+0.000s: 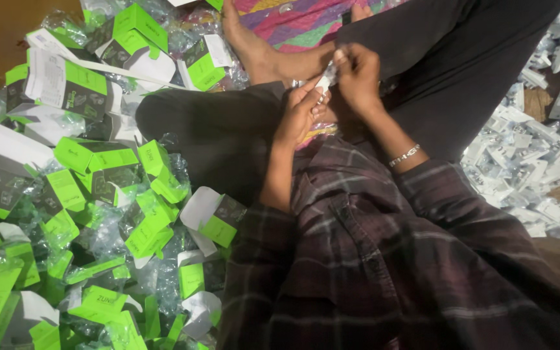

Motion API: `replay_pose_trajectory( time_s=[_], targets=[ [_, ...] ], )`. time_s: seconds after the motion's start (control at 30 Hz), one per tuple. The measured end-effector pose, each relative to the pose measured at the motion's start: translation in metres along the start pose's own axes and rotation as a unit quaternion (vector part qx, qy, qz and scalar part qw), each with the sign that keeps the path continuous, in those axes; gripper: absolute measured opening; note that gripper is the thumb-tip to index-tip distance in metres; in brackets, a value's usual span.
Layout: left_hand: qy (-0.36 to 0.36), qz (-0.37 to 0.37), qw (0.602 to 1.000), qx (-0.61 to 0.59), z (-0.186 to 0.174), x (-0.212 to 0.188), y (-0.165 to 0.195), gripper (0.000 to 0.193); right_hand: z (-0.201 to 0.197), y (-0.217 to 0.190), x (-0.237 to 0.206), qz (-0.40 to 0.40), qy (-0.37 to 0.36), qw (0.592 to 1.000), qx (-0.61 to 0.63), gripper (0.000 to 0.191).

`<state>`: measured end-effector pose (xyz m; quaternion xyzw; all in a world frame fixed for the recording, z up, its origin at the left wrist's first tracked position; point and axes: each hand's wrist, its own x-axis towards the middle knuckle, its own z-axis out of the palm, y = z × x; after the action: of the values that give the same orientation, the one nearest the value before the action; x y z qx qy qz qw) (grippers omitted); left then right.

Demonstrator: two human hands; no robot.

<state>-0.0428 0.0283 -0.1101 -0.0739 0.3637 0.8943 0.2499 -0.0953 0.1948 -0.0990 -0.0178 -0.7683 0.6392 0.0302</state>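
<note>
seemingly everything happens in the lap here: from the head view, looking down, the left hand [301, 111] and the right hand [356, 76] meet over the crossed legs in dark trousers, both pinched closed around a small white piece [325, 80] held between their fingertips. the left hand grips it from below with curled fingers, the right hand closes on it from above, and the two hands touch each other around it. a silver bracelet [404, 155] sits on the right wrist above the plaid shirt sleeve [384, 259]. on the floor to the person's left lies a heap of green and white cartons [92, 194] mixed with clear plastic wrappers [108, 236], and to the right a pile of small white parts [526, 155]. as a judgement, the piece is held only by fingertips, so a slip or a hard twist could drop it into the folds of the clothing or among the wrappers, where it would be hard to find. what the white piece is exactly cannot be told, since the fingers cover most of it and it is blurred; the lap beneath the hands is dark, and both heaps run out of the picture at the edges.
</note>
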Motion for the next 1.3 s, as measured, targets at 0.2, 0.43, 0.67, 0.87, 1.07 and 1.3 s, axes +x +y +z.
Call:
replay_pose_trajectory(
  time_s=[0.2,0.43,0.67,0.87,1.07,1.3],
  targets=[
    [0.084,0.010,0.996,-0.024,-0.003,-0.002,-0.001,0.022,0.000,-0.013,0.001,-0.024,-0.030,0.998,-0.042,0.017],
    [0.107,0.055,0.993,-0.010,0.002,0.004,0.000,0.019,-0.007,-0.059,-0.012,-0.176,-0.048,0.982,-0.042,0.023],
    [0.126,0.081,0.989,-0.014,-0.005,0.004,-0.003,0.020,-0.008,-0.053,-0.017,-0.190,-0.105,0.959,-0.185,0.026],
    [0.145,0.073,0.987,-0.001,-0.010,0.005,-0.002,0.023,-0.008,-0.031,-0.010,-0.133,-0.133,0.972,-0.139,0.027],
    [0.077,0.088,0.993,-0.022,-0.014,-0.005,0.010,0.029,-0.013,-0.015,-0.003,0.116,-0.232,0.960,0.103,0.019],
    [0.099,0.082,0.991,0.044,-0.007,-0.002,0.004,0.022,-0.011,-0.010,-0.004,-0.023,-0.111,0.988,-0.101,0.007]
  ],
)
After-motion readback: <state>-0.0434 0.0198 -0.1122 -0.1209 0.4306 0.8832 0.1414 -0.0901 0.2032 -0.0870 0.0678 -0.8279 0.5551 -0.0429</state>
